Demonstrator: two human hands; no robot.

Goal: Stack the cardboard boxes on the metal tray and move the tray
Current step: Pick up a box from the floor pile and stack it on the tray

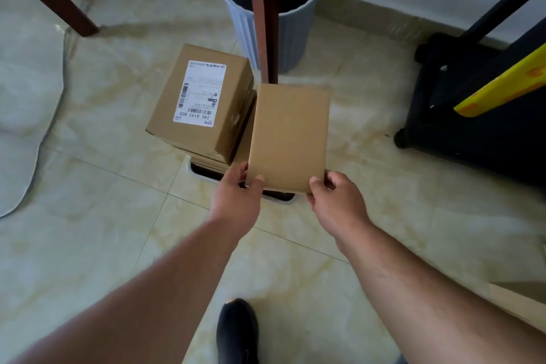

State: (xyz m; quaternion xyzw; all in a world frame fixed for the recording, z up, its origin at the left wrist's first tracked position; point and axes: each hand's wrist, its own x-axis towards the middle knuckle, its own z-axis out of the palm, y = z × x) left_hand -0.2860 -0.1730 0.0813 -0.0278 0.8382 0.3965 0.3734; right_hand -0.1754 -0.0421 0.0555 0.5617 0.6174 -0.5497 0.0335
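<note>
Head view, looking steeply down: the white-rimmed metal tray (286, 197) on the pale marbled tile floor (103, 216) is almost wholly hidden, only its near rim and a dark strip of its inside showing below the boxes. How many boxes make up the stack of brown cardboard boxes (204, 103) cannot be told; lower ones peek out under the top one. Its white shipping label (199, 93) reads "240 A142 800" upside down; the smaller print is illegible. A plain brown flat cardboard box (291, 136) sits just right of the stack, over the tray, gripped at its near corners: the left hand (236, 198) and the right hand (336, 201) each pinch it, thumb on top, fingers curled beneath. A grey ribbed bin (295, 23) stands behind a dark wooden leg (264, 9), partly covered by it.
</note>
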